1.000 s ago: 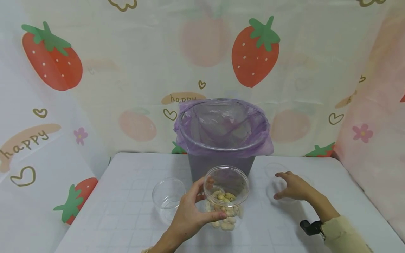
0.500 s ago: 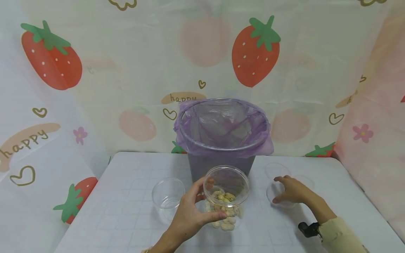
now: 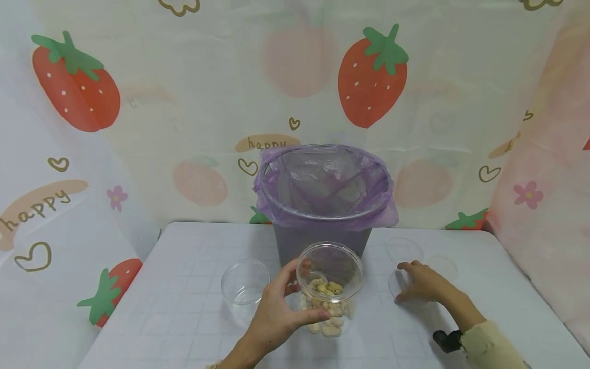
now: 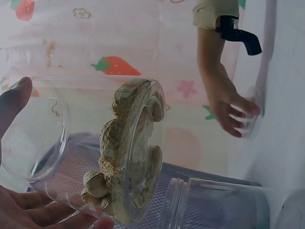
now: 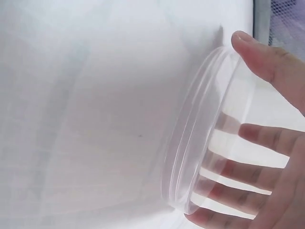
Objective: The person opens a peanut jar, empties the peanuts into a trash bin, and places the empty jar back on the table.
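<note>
We are gripping a clear jar [image 3: 329, 287] with our left hand [image 3: 276, 315], thumb on the near side of its rim and fingers curled round its wall. The jar is standing upright on the white worktop [image 3: 184, 307], open at the top, with a heap of peanuts [image 3: 326, 310] in shells filling its lower part. In the left wrist view the peanuts [image 4: 128, 157] are pressing against the jar's clear bottom [image 4: 143, 143], with our fingers [image 4: 28, 210] wrapped under its wall.

Our right hand [image 3: 421, 283] is resting on a clear lid [image 3: 400, 283] that is lying flat on the worktop, well to the right of the jar. The fingers are spread and bent over the lid's top, the thumb against its edge; the right wrist view is showing the fingers [image 5: 267, 186] through the clear lid [image 5: 200, 143] and the thumb touching its rim, so the hand is clamping the lid lightly.

Just left of our left hand an empty clear cup [image 3: 245, 287] is standing. Directly beyond the jar a grey bin [image 3: 322, 241] lined with a purple bag [image 3: 322, 179] is standing. Two more clear lids [image 3: 403, 249] are lying just beyond our right hand.
</note>
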Available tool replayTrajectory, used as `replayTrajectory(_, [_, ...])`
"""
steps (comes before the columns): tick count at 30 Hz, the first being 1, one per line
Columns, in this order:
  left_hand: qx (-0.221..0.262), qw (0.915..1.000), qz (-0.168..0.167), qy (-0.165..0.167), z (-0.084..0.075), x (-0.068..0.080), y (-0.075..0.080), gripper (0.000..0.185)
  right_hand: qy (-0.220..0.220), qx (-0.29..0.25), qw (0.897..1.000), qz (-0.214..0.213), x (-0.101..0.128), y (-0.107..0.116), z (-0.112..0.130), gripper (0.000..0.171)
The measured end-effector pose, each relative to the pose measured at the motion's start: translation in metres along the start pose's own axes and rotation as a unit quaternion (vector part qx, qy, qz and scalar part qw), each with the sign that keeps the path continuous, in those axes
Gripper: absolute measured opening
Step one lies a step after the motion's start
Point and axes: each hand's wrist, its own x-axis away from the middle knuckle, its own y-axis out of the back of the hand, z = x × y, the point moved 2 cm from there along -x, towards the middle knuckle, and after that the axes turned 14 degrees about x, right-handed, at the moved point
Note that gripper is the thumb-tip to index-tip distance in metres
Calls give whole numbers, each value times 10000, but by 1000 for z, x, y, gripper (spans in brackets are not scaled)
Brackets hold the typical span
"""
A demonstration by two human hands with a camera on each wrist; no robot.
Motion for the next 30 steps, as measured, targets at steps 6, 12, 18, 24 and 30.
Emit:
replayTrajectory(6, [-45,9999,58,-73,0,0,0,87,-82,34,9999,-55,1,-4,-1,88])
replayTrajectory(12, [53,9999,-45,138,-1,0,0,85,-78,26,10000,-43,2,-6,-1,89])
replayTrajectory(18, [131,9998,-97,148,-3,1,-1,85,-32,-40,10000,-10,4,-4,0,90])
replayTrajectory(24, [105,9999,4,16,-1,0,0,87,105,44,9999,-63,4,1,0,87])
replayTrajectory(30, [87,9998,94,-135,1,-1,2,88,93,-172,9996,-209,1,19,-4,83])
